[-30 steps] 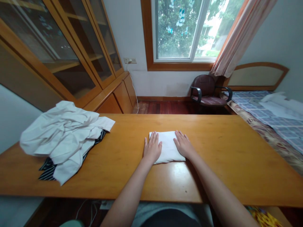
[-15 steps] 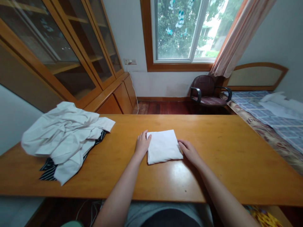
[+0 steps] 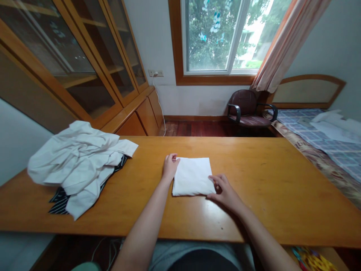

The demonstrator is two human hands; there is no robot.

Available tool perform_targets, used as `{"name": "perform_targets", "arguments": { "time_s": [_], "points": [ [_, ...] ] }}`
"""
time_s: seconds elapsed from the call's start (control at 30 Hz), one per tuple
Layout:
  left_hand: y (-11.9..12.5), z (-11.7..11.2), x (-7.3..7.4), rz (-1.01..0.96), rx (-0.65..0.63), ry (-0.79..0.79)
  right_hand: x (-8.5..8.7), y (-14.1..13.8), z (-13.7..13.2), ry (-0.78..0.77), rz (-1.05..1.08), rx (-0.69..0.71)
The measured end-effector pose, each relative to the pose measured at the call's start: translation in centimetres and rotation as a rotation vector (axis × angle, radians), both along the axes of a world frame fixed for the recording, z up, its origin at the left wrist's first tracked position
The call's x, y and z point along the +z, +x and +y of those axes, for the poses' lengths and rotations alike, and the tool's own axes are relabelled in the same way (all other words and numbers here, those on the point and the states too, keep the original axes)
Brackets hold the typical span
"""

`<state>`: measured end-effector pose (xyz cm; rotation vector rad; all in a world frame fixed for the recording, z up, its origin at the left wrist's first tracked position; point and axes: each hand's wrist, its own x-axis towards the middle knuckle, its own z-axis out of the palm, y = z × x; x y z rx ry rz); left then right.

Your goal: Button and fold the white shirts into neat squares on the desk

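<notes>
A folded white cloth (image 3: pixel 193 177), nearly square and in several layers, lies flat on the wooden table (image 3: pixel 282 180). At its far left corner is my left hand (image 3: pixel 170 166), fingers curled and thumb resting on the cloth's edge, closed on that corner. My right hand (image 3: pixel 224 190) is at the near right corner. Its thumb touches the near edge and its forefinger the right edge, with a gap between them, so the hand is open around the corner. To the left, a crumpled white cloth heap (image 3: pixel 81 150) partly covers a dark striped cloth (image 3: pixel 59 201).
Beyond the table stand a glass-door cabinet (image 3: pixel 124 71) on the left and a maroon armchair (image 3: pixel 246 109) under the window. A bed (image 3: pixel 324 131) with plaid bedding is on the right. Below the table's near edge sits something yellow (image 3: pixel 313 259) in a box.
My right hand has moved nearer to me and spread around the near right corner. The folded cloth has turned slightly and its edges sit straighter. My left fingers have curled more.
</notes>
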<state>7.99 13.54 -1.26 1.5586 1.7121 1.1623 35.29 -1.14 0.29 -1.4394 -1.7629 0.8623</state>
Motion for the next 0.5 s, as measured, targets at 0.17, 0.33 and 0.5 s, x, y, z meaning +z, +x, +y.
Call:
{"name": "perform_targets", "arguments": {
  "time_s": [0.17,0.33,0.5],
  "points": [
    [-0.8,-3.5,0.2,-0.099,-0.032,0.032,-0.4,0.1,0.0,-0.017,-0.025,-0.051],
    [-1.9,-9.9,0.1,0.071,-0.087,0.055,-0.5,-0.3,0.6,-0.030,0.018,-0.133],
    [-2.1,-13.8,-0.3,0.166,-0.170,0.016,0.0,-0.4,1.4,-0.147,0.226,-0.206]
  ]
}}
